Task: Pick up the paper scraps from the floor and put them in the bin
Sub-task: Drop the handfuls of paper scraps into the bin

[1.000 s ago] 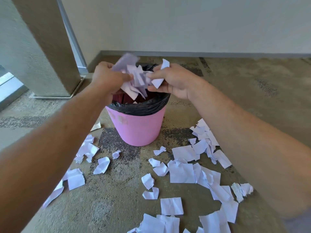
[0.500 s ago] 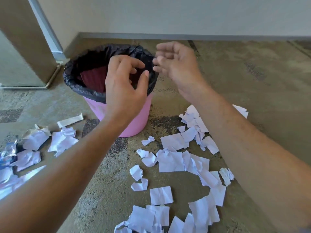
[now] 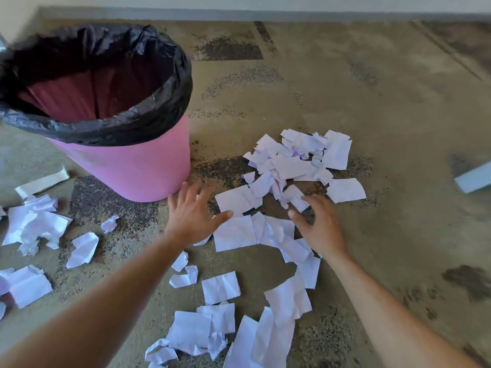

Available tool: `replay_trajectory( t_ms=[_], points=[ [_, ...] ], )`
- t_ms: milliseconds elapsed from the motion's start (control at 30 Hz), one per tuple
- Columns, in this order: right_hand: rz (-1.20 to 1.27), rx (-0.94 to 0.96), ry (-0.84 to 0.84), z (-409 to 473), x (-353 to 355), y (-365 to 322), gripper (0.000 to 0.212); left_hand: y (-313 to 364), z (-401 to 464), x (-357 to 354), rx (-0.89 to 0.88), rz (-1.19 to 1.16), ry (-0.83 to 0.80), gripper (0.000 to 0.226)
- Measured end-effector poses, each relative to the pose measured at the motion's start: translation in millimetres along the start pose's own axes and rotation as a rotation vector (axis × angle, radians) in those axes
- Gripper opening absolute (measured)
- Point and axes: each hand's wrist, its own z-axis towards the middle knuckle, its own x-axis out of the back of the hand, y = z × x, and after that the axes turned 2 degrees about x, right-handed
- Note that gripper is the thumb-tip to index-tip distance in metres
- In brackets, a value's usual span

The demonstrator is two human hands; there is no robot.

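Here, both hands are hovering spread-fingered over white paper scraps [image 3: 292,166] on the carpet. The left hand [image 3: 192,216] and right hand [image 3: 318,224] are gripping nothing. The pink bin [image 3: 132,166] is standing just beside the left hand.

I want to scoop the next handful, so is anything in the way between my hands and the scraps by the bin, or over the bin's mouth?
Nothing visible. Both the left hand and right hand reach the paper scraps unobstructed, and the bin stands open-topped.

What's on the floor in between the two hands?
In the head view, flat white paper scraps lie between the left hand and right hand.
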Motion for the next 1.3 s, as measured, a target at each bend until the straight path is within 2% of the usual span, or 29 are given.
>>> replay_trajectory(
  t_ms=[100, 200, 267, 400, 567, 667, 733, 867, 1000, 1100, 1233, 1300],
  points=[
    [-0.184, -0.158, 0.006, -27.4, -6.2, 32.7, 0.076, -6.6, -7.3, -21.5, 0.058, -0.006, -0.041, 0.095],
    [-0.27, -0.248, -0.071, -49.0, -18.5, 40.9, 0.085, -1.7, -19.0, -34.0, -0.007, -0.044, 0.013, 0.092],
    [-0.296, -0.217, -0.097, -56.7, -28.3, 35.3, 0.088, 6.4, -24.1, -38.4, -0.085, -0.091, 0.049, 0.088],
    [-0.271, -0.093, -0.175, -61.3, -46.0, 11.9, 0.086, 21.8, -36.0, -49.3, -0.192, -0.141, 0.023, 0.084],
    [-0.329, 0.095, -0.208, -61.4, -57.3, -4.2, 0.082, 29.1, -47.9, -56.5, -0.323, -0.032, -0.011, 0.085],
    [-0.367, 0.153, -0.218, -65.2, -56.3, -8.2, 0.07, 28.1, -55.6, -57.3, -0.364, 0.043, -0.039, 0.075],
    [-0.334, 0.159, -0.224, -67.7, -54.4, -10.5, 0.059, 28.4, -59.4, -57.8, -0.347, 0.017, -0.054, 0.066],
    [-0.09, 0.136, -0.306, -69.9, -53.0, -15.9, 0.035, 33.0, -66.6, -57.1, -0.304, -0.251, -0.103, 0.046],
    [0.0, 0.123, -0.407, -69.6, -50.4, -24.3, 0.034, 39.2, -71.7, -48.3, -0.276, -0.34, -0.184, 0.029],
    [0.09, 0.079, -0.352, -68.3, -40.2, -28.1, 0.034, 39.1, -73.6, -35.1, -0.196, -0.416, -0.16, 0.02],
    [0.266, 0.004, -0.225, -70.4, -16.5, -27.3, 0.03, 32.5, -82.0, -11.4, -0.01, -0.554, -0.06, 0.016],
    [0.305, -0.001, -0.192, -76.0, -6.1, -22.4, 0.029, 27.0, -92.9, -2.9, 0.027, -0.583, -0.029, 0.015]
  ],
)
